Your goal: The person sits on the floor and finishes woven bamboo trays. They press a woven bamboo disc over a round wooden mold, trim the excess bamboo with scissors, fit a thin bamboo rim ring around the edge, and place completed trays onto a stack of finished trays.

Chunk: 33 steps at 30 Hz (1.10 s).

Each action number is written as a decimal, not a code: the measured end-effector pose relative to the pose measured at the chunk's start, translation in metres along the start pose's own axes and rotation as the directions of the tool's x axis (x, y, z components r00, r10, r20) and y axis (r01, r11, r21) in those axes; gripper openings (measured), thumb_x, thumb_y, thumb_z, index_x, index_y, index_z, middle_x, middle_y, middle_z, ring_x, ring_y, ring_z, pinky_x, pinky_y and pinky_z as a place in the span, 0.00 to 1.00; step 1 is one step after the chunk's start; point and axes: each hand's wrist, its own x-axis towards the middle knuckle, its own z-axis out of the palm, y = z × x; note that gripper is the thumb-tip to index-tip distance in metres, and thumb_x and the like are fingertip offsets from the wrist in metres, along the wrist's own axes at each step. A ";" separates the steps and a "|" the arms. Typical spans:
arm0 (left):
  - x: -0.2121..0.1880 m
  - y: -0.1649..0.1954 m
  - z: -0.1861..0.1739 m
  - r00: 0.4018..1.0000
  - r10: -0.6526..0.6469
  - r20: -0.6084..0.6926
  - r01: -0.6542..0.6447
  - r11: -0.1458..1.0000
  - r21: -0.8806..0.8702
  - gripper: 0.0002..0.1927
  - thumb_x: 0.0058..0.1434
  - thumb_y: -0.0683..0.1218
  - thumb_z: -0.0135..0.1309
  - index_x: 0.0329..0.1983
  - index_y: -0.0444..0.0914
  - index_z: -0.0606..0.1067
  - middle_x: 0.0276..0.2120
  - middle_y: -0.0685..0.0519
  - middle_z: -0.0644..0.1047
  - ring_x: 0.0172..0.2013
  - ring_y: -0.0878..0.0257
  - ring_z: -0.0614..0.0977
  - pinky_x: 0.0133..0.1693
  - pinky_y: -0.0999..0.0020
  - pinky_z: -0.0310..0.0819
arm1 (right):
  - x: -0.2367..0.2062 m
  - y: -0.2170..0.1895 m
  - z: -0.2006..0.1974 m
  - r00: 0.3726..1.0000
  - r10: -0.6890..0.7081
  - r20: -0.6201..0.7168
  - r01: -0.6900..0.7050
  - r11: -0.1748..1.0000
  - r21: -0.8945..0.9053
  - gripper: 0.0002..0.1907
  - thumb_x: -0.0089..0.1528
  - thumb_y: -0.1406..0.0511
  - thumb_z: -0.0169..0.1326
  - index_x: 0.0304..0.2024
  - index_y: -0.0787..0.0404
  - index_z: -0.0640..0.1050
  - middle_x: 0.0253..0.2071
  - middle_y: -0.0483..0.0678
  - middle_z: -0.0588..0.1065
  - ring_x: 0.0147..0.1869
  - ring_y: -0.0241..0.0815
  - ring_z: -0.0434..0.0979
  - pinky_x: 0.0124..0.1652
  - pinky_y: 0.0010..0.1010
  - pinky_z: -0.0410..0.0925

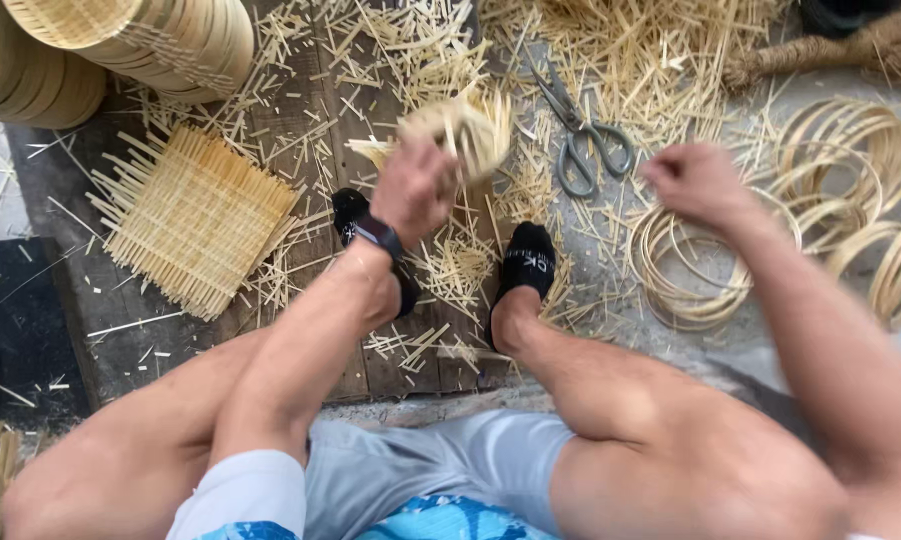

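My left hand (412, 188) grips a small woven bamboo piece (462, 130), blurred, with loose strip ends sticking out, above the wooden board (300, 130). My right hand (698, 180) is closed in a loose fist over a pile of thin bamboo rings (685, 280) on the right; I cannot tell whether it holds one. Grey scissors (580, 140) lie between the two hands. A flat square woven bamboo mat (195, 215) lies on the board to the left of my left hand.
Stacked woven baskets (140, 40) stand at the top left. More bamboo rings (855, 170) lie at the far right. Bamboo offcuts (450, 265) litter the board and floor. My feet in black socks (525, 262) rest on the board.
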 end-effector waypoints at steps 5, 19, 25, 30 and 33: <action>-0.046 0.025 0.031 0.934 -0.014 0.356 -0.007 0.998 0.057 0.23 0.58 0.40 0.62 0.58 0.46 0.76 0.51 0.49 0.72 0.50 0.53 0.75 0.50 0.56 0.71 | 0.083 0.022 0.087 0.965 -0.179 -0.191 0.179 0.984 -0.016 0.20 0.62 0.57 0.63 0.51 0.63 0.80 0.47 0.57 0.79 0.50 0.50 0.79 0.53 0.42 0.71; 0.027 -0.025 0.062 0.922 -0.279 0.269 0.250 0.959 0.138 0.55 0.36 0.60 0.72 0.71 0.52 0.65 0.59 0.45 0.64 0.56 0.46 0.68 0.53 0.49 0.70 | 0.164 0.044 0.112 0.997 0.010 0.075 -0.028 0.970 0.241 0.29 0.47 0.61 0.62 0.49 0.68 0.77 0.41 0.58 0.80 0.44 0.51 0.81 0.47 0.37 0.73; 0.022 -0.040 0.084 0.862 -0.495 0.113 0.463 0.857 0.227 0.55 0.36 0.60 0.74 0.71 0.53 0.65 0.59 0.48 0.65 0.54 0.47 0.68 0.53 0.51 0.71 | 0.094 0.060 0.147 0.985 0.150 0.082 -0.156 0.985 0.073 0.34 0.59 0.43 0.62 0.42 0.70 0.77 0.35 0.60 0.78 0.41 0.54 0.79 0.45 0.42 0.72; 0.019 -0.018 0.110 0.677 -0.723 -0.139 0.735 0.655 0.175 0.61 0.38 0.64 0.74 0.74 0.49 0.57 0.60 0.43 0.62 0.55 0.41 0.67 0.53 0.46 0.70 | 0.053 0.047 0.164 0.970 -0.230 -0.075 0.226 0.972 -0.064 0.36 0.57 0.42 0.60 0.47 0.67 0.74 0.45 0.58 0.70 0.52 0.55 0.70 0.50 0.49 0.66; 0.015 0.000 0.119 0.634 -0.761 -0.138 0.773 0.618 0.144 0.63 0.39 0.66 0.73 0.75 0.50 0.54 0.62 0.41 0.60 0.56 0.39 0.67 0.51 0.46 0.72 | 0.055 0.023 0.175 0.984 -0.150 -0.095 0.135 0.981 -0.140 0.39 0.58 0.40 0.59 0.50 0.67 0.72 0.47 0.59 0.68 0.54 0.57 0.67 0.47 0.51 0.65</action>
